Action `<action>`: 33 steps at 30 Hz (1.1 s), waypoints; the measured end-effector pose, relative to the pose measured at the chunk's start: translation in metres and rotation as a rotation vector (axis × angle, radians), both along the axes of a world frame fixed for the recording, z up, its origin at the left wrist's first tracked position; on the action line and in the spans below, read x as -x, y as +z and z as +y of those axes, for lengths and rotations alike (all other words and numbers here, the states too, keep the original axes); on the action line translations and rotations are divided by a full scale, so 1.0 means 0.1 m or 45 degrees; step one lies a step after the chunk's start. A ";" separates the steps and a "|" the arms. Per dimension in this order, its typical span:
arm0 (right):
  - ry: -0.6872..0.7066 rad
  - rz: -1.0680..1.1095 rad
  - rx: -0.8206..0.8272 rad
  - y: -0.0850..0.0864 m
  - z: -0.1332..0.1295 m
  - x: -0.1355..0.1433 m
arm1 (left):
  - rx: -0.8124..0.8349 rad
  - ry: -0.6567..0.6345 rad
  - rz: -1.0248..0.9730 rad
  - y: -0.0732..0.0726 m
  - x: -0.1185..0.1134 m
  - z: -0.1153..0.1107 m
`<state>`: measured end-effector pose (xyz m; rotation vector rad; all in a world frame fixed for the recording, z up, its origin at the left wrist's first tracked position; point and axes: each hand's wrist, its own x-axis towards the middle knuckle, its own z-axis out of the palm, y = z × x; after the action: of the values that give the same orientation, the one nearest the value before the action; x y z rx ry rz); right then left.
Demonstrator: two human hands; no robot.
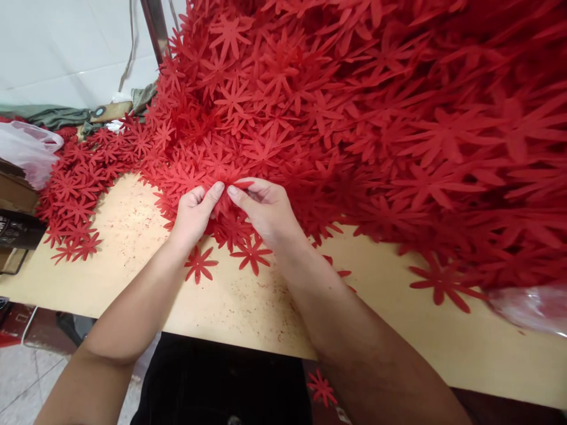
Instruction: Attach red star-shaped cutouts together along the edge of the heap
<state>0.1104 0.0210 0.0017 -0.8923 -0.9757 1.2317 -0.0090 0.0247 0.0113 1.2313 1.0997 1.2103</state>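
My left hand (195, 209) is closed, its thumb and fingers pinched together at the front of a big heap of red flower-shaped cutouts (274, 118). Close beside it, my right hand (268, 209) pinches a red flower-shaped cutout (241, 185) between thumb and forefinger. Both thumb tips nearly meet over this piece, and much of it is hard to tell from the heap behind. Just below the hands, a loose cutout (200, 264) and another cutout (251, 255) lie flat on the wooden tabletop (221, 310).
The heap rises high at the right. More cutouts (75, 189) spread along the left side. A white plastic bag (29, 147) and a cardboard box (15, 189) stand at the left edge. Clear plastic (534, 307) lies at the right. One cutout (321, 387) is below the table edge.
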 end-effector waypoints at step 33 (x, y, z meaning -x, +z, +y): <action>-0.378 -0.268 -0.010 0.11 0.00 -0.12 | -0.114 0.085 0.042 -0.05 0.03 0.04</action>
<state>0.1221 0.0214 0.0129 -1.1330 -0.9713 0.8951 -0.0120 0.0284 0.0060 1.2956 1.1287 1.3060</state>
